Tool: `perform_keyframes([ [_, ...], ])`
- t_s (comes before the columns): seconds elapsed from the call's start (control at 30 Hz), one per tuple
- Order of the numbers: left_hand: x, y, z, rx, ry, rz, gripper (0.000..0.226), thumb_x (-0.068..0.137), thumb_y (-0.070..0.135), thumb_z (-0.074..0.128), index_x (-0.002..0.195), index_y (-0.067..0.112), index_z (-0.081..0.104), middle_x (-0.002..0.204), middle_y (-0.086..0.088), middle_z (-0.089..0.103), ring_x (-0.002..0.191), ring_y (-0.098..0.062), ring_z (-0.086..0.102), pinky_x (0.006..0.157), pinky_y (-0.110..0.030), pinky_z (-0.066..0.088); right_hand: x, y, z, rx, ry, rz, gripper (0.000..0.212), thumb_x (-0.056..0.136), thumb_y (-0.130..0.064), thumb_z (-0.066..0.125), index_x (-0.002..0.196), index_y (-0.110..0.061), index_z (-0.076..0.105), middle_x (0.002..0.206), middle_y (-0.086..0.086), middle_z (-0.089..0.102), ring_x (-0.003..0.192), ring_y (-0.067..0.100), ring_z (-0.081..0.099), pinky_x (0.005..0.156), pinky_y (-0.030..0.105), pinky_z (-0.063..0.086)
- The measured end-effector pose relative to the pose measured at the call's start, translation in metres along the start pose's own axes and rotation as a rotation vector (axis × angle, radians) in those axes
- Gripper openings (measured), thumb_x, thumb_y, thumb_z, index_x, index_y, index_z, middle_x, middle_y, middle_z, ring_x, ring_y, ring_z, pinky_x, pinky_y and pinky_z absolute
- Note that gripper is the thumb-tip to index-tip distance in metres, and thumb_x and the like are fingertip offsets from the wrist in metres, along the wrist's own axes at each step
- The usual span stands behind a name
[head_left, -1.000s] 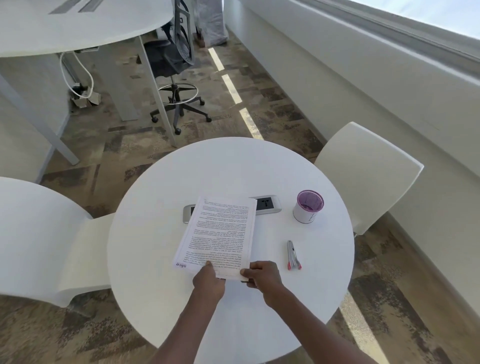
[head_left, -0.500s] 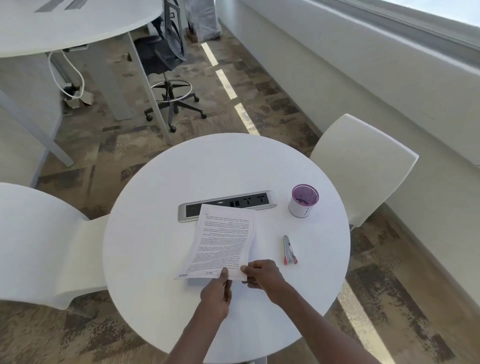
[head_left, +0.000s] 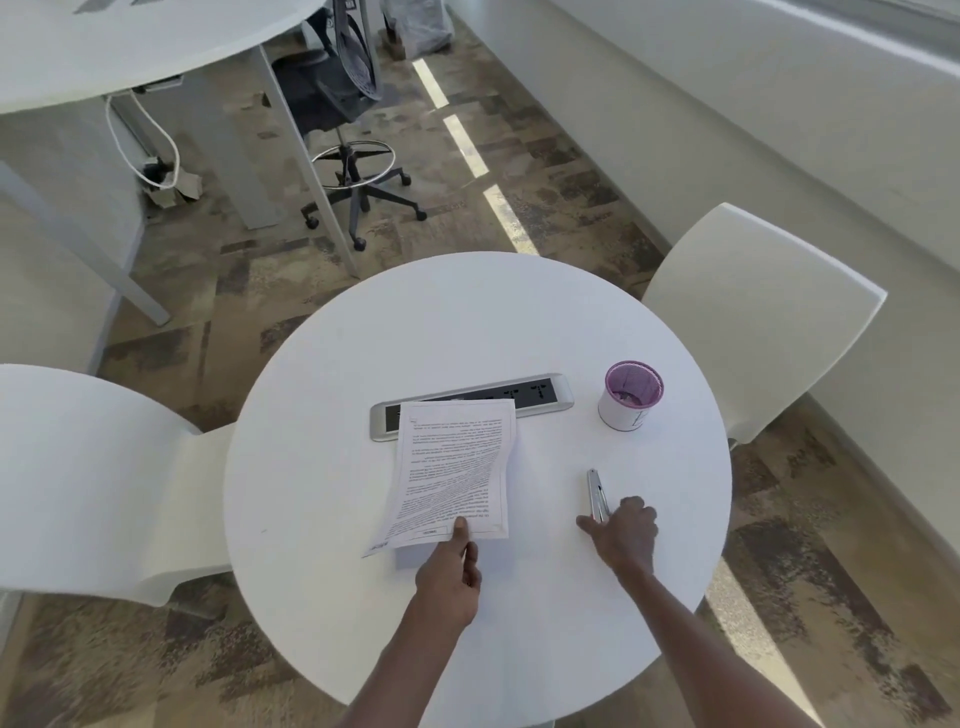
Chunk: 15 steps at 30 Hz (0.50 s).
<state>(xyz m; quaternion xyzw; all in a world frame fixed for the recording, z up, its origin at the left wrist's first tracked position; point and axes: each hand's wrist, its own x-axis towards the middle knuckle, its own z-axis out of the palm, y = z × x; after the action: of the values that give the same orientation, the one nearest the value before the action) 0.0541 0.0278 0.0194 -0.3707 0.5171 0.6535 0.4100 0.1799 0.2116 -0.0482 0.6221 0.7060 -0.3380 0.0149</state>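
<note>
Left fingers (head_left: 460, 529) pinch papers (head_left: 452, 467) at near edge. Right fingers (head_left: 637, 506) straddle stapler (head_left: 596, 491), closure unclear. Step: fetching stapler. Next: lift it, carry to corner beside left fingers.

1 head-worn wide-angle view, close, forward-down over round table (head_left: 467, 322)

Bright daylight enters from the upper right and lays sunlit stripes on the floor (head_left: 470, 150). The white table (head_left: 467, 322) is nearly overexposed, with little surface detail. Shadows are soft and faint, clearest at the near edge of the paper (head_left: 457, 467). Wide-angle distortion bows the wall (head_left: 727, 130) and the desk (head_left: 130, 47) near the borders. The print is unreadable. The right hand (head_left: 623, 535) at the stapler (head_left: 595, 491) is slightly blurred.
</note>
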Motion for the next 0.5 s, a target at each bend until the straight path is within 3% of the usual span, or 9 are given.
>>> perform_keyframes([
  [0.1, -0.004, 0.001, 0.004, -0.032, -0.023, -0.006, 0.022, 0.081, 0.015, 0.083, 0.096, 0.017, 0.067, 0.088, 0.005, 0.071, 0.073, -0.009, 0.062, 0.059, -0.022, 0.035, 0.004, 0.000, 0.004, -0.082, 0.011, -0.046, 0.070, 0.079, -0.037, 0.080, 0.121, 0.010, 0.050, 0.119, 0.024, 0.055, 0.117, 0.038, 0.048, 0.103, 0.042, 0.038],
  [0.23, -0.007, 0.005, 0.009, -0.052, -0.031, -0.002, 0.024, 0.081, 0.013, 0.082, 0.099, 0.017, 0.067, 0.089, 0.004, 0.072, 0.074, -0.010, 0.062, 0.059, -0.021, 0.036, 0.008, 0.000, 0.006, -0.136, -0.005, -0.055, 0.047, 0.085, -0.028, 0.071, 0.114, 0.007, 0.057, 0.115, 0.023, 0.059, 0.114, 0.037, 0.049, 0.100, 0.040, 0.037],
  [0.3, -0.009, 0.006, 0.011, -0.058, -0.036, 0.007, 0.025, 0.081, 0.012, 0.082, 0.101, 0.015, 0.067, 0.091, 0.003, 0.072, 0.074, -0.010, 0.063, 0.059, -0.021, 0.037, 0.009, -0.001, 0.003, -0.099, -0.015, -0.023, 0.041, 0.084, -0.024, 0.070, 0.110, 0.006, 0.059, 0.111, 0.024, 0.062, 0.109, 0.038, 0.053, 0.093, 0.040, 0.041],
  [0.43, -0.014, 0.007, 0.016, -0.084, -0.064, 0.021, 0.022, 0.082, 0.012, 0.081, 0.099, 0.015, 0.067, 0.093, 0.001, 0.071, 0.076, -0.011, 0.063, 0.061, -0.021, 0.038, 0.004, -0.004, -0.008, 0.061, -0.034, -0.017, 0.032, 0.079, -0.018, 0.071, 0.100, 0.004, 0.062, 0.090, 0.017, 0.067, 0.087, 0.034, 0.062, 0.067, 0.034, 0.046],
  [0.5, -0.017, 0.008, 0.020, -0.093, -0.076, 0.021, 0.020, 0.083, 0.013, 0.080, 0.097, 0.016, 0.067, 0.095, 0.002, 0.071, 0.078, -0.011, 0.063, 0.061, -0.021, 0.039, -0.002, -0.009, -0.014, 0.194, -0.041, -0.051, 0.029, 0.078, -0.014, 0.070, 0.102, 0.001, 0.064, 0.088, 0.011, 0.064, 0.083, 0.030, 0.062, 0.065, 0.032, 0.048],
])
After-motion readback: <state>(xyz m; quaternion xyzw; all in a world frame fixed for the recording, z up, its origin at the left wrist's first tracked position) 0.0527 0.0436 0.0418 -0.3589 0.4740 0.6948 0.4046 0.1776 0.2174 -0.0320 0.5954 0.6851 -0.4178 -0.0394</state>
